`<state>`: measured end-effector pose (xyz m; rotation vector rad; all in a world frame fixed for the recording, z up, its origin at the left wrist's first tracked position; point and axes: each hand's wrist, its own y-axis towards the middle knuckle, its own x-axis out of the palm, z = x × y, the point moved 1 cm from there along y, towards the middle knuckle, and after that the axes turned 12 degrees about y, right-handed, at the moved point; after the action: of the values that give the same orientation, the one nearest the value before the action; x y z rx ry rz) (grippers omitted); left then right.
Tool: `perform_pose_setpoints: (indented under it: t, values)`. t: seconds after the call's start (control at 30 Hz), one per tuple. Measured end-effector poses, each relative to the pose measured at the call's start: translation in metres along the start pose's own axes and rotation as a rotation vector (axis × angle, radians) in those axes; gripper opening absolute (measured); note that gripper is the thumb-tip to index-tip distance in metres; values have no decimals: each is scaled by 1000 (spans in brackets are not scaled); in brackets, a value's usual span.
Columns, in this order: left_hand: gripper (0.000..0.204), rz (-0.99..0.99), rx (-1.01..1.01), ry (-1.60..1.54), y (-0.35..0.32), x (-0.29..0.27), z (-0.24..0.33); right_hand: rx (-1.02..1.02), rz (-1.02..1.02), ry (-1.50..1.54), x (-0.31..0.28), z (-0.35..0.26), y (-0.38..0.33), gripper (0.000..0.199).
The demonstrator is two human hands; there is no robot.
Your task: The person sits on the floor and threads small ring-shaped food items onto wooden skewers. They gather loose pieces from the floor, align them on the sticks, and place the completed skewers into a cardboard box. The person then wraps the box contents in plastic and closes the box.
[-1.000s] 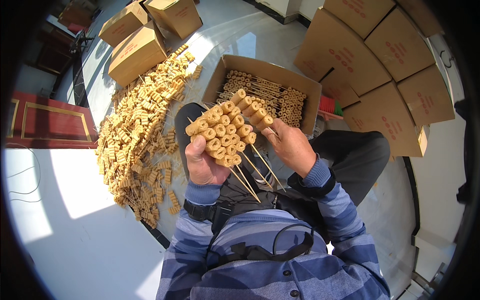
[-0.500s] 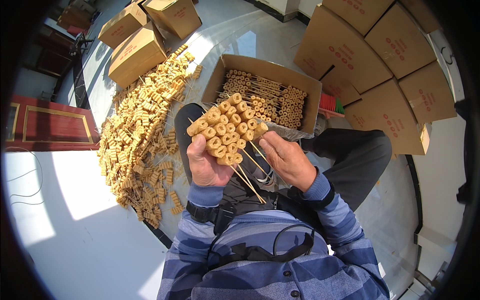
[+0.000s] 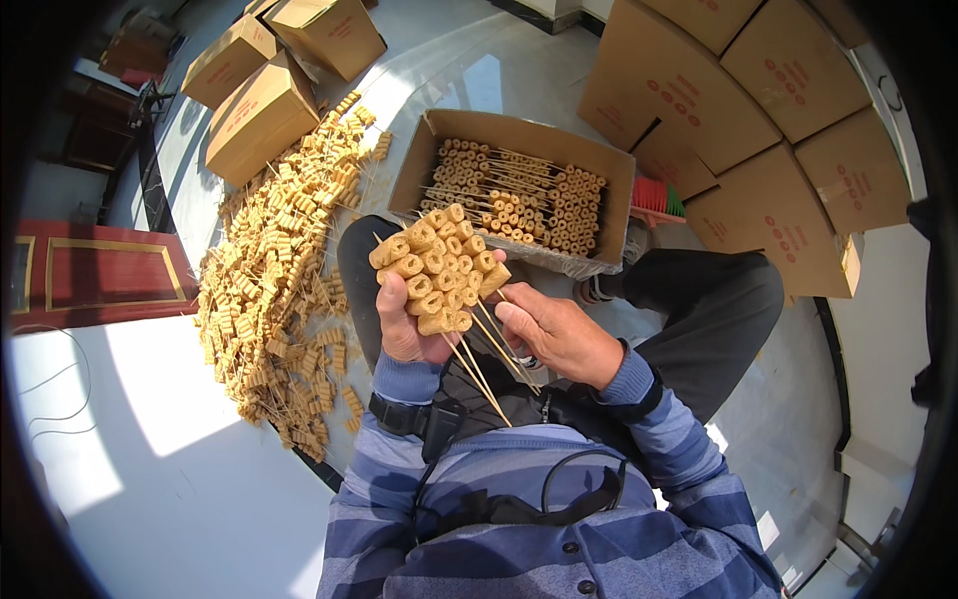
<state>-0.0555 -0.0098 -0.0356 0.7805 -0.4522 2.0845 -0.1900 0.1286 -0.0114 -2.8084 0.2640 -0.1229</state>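
Right hand [image 3: 567, 335] lower beside skewer bundle [image 3: 435, 268]

– Left grip [image 3: 407, 334]?
– Closed around a bundle of skewered tubes [image 3: 439, 268], bare sticks [image 3: 479, 381] angled downward.
– Right grip [image 3: 561, 334]?
– Curled at the bundle's right edge; exact hold unclear.
– Beyond?
– Open carton [image 3: 410, 165], packed skewers [image 3: 579, 205] inside. Loose pile [image 3: 274, 290] on the floor [image 3: 738, 429], left.

Head view: left fisheye of a head-worn pair; faces steeply down over striped buttoned top [image 3: 519, 559]; left hand [image 3: 407, 337] and right hand [image 3: 566, 336] near, mid-frame; stacked cartons [image 3: 758, 150] farther off, upper right.
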Motion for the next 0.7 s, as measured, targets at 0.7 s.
perform_pose_setpoints:
  t: [0.7]
  values:
    - [115, -620, -15, 2118, 230, 7, -37, -33, 169, -317, -57, 48, 1, 31]
